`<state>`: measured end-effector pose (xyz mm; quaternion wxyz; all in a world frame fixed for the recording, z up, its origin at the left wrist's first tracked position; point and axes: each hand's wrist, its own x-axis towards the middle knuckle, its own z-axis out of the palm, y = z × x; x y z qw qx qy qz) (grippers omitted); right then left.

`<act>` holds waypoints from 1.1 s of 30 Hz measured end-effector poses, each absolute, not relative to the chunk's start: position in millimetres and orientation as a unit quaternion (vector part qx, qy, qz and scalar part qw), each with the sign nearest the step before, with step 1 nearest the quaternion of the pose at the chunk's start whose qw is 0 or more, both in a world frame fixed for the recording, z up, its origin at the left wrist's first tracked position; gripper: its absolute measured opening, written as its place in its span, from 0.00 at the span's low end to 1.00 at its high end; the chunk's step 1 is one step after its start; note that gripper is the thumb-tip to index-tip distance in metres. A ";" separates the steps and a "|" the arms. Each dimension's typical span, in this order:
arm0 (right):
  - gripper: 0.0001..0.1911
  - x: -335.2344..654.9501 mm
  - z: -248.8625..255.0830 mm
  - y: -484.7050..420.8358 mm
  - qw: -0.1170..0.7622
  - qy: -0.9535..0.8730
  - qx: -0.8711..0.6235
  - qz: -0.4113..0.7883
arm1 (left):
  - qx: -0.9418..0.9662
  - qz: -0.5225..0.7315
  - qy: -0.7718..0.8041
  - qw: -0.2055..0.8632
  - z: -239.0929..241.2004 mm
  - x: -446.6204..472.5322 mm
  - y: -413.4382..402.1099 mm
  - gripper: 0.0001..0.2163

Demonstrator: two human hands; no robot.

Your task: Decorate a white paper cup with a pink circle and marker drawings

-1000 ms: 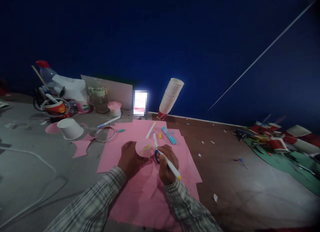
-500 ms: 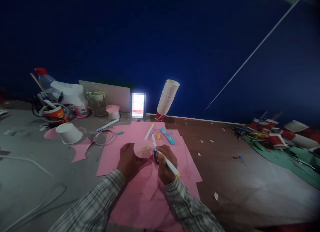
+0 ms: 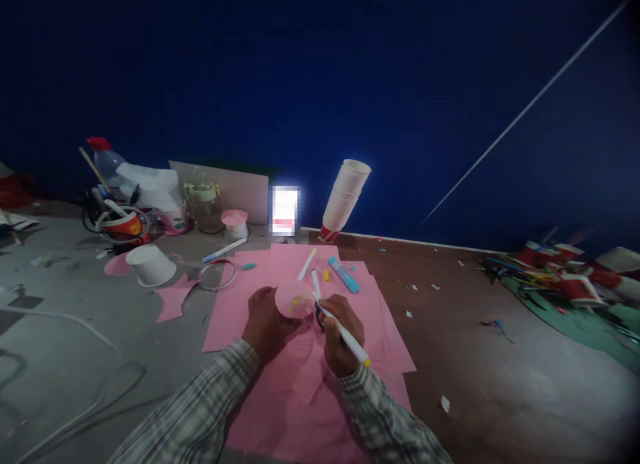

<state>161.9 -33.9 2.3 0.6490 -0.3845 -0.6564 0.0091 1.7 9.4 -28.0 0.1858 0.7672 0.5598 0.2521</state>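
My left hand [image 3: 266, 323] grips a small pink round piece [image 3: 295, 299] with yellow marks on its face. My right hand [image 3: 341, 332] is closed on a white marker with a yellow end [image 3: 345, 333], its tip at the round piece's right edge. Both hands are over pink paper sheets [image 3: 240, 297] on the floor. Loose markers lie just beyond: a white one [image 3: 307, 263], a blue one [image 3: 343, 275] and a small yellow cap [image 3: 326, 275].
A leaning stack of white cups [image 3: 345, 196] stands by the blue wall. At the left are an overturned white cup [image 3: 150, 265], a tape ring [image 3: 217, 275], a jar [image 3: 204, 201] and a cluttered bowl [image 3: 121, 224]. Red cups and scraps [image 3: 565, 277] lie at the right. A cable [image 3: 75, 324] crosses the floor.
The view has shifted a little, so everything sits slightly further right. Both hands keep their hold; the marker stays at the round piece.
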 end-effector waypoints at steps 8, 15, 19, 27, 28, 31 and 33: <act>0.11 155.6 -7.5 -39.9 0.623 -0.702 -0.345 0.023 | 0.749 0.261 0.585 0.170 -27.2 2.1 9.8 0.17; 0.09 147.6 -11.2 -36.8 0.628 -0.699 -0.342 0.004 | 0.747 0.272 0.581 0.178 -29.5 -0.5 10.7 0.17; 0.09 149.7 -9.7 -37.8 0.594 -0.723 -0.352 0.006 | 0.746 0.262 0.584 0.185 -28.7 -1.0 9.9 0.17; 0.10 153.0 -14.0 -36.7 0.571 -0.737 -0.362 0.012 | 0.758 0.220 0.588 0.178 -21.6 1.9 7.0 0.14; 0.10 153.1 -14.8 -36.6 0.566 -0.739 -0.365 0.014 | 0.759 0.217 0.587 0.179 -21.4 2.1 6.9 0.14; 0.10 153.7 -15.3 -37.3 0.559 -0.743 -0.367 0.015 | 0.760 0.216 0.585 0.183 -21.3 2.2 7.0 0.16; 0.09 153.7 -14.0 -37.9 0.564 -0.742 -0.361 0.010 | 0.759 0.221 0.584 0.184 -21.4 2.3 7.0 0.16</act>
